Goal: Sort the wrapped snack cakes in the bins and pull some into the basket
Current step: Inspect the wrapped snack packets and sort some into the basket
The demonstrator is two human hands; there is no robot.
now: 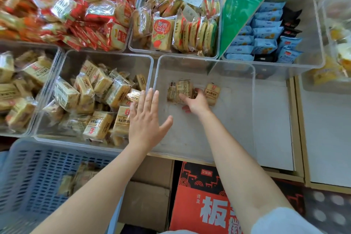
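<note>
Nearest the viewer, a blue slatted basket [34, 173] at lower left holds a few wrapped snack cakes [76, 178]. Beyond it, the left hand [147, 119], fingers straight and together with the thumb spread, lies over the shared rims of a full clear bin [106, 57] of cakes and a nearly empty clear bin [237, 74]. Farther in, the right hand [195, 101] curls its fingers round a wrapped cake [180, 89] on the emptier bin's floor, a second cake [212, 91] just beside it.
</note>
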